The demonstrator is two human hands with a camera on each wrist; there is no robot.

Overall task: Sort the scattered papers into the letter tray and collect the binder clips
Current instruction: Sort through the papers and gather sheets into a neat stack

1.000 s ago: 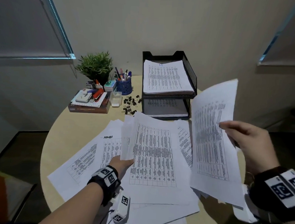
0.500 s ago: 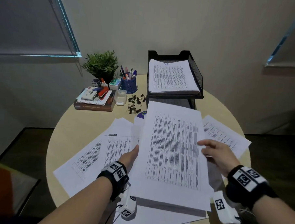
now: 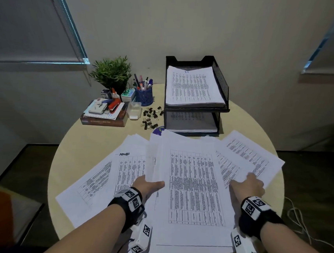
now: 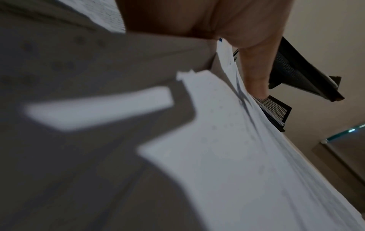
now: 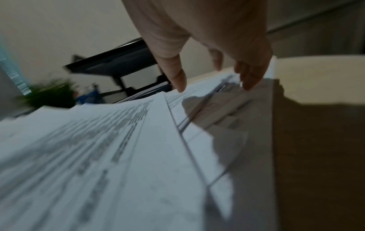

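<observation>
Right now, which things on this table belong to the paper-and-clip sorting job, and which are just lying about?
Job:
- papers, left hand grips their edge
- right hand, fingers down on more sheets
- letter tray, both tiers holding paper
- binder clips, loose beside the tray

Lying about:
- plant
- pen cup
- stapler
- book
- clear box

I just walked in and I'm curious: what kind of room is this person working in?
Probably an office or a study corner. A round table carries a black two-tier letter tray filled with printed sheets, a blue pen cup, and loose binder clips. Window blinds hang on both sides.
</observation>
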